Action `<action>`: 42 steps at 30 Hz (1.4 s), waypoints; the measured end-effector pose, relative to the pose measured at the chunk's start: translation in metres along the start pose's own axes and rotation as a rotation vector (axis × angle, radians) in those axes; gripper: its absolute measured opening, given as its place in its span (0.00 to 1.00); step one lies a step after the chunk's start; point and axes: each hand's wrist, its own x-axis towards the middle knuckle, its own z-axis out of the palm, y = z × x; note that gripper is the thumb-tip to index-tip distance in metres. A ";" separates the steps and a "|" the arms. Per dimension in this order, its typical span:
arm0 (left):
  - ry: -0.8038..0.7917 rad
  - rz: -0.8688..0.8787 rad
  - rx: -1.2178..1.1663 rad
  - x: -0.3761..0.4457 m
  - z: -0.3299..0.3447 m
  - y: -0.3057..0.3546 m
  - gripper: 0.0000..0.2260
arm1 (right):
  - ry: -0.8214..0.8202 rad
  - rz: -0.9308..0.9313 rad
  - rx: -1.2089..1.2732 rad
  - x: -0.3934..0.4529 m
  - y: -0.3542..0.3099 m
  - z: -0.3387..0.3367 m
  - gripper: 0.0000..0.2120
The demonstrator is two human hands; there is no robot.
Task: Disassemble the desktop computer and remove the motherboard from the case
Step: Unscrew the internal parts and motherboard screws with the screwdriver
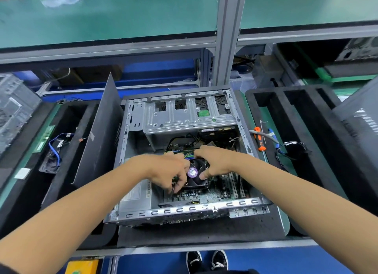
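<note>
While both hands, left [170, 171] and right [212, 161], pinch the black CPU cooler fan [197, 176], the green motherboard [212, 194] looks stiff but fragile: grip edges only.

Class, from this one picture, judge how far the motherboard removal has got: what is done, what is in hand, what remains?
Done: the case lies open, its side panel leaning at its left. In hand: both hands, left hand and right hand, work at the CPU fan and the cables beside it. Left: the motherboard sits inside; the screwdriver lies unused.
</note>
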 end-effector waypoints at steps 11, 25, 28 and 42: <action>0.108 -0.385 0.008 -0.002 -0.002 -0.029 0.17 | -0.025 0.017 0.036 0.000 0.000 -0.001 0.31; 0.270 0.219 -0.028 0.034 0.004 0.038 0.07 | 0.274 -0.005 -0.041 -0.010 0.004 -0.029 0.07; 0.199 0.303 0.103 0.046 0.006 0.046 0.10 | 0.284 -0.033 -0.228 -0.015 0.010 -0.035 0.06; 0.039 0.304 0.369 0.079 0.020 0.051 0.16 | 0.322 -0.038 -0.369 -0.021 0.019 -0.030 0.07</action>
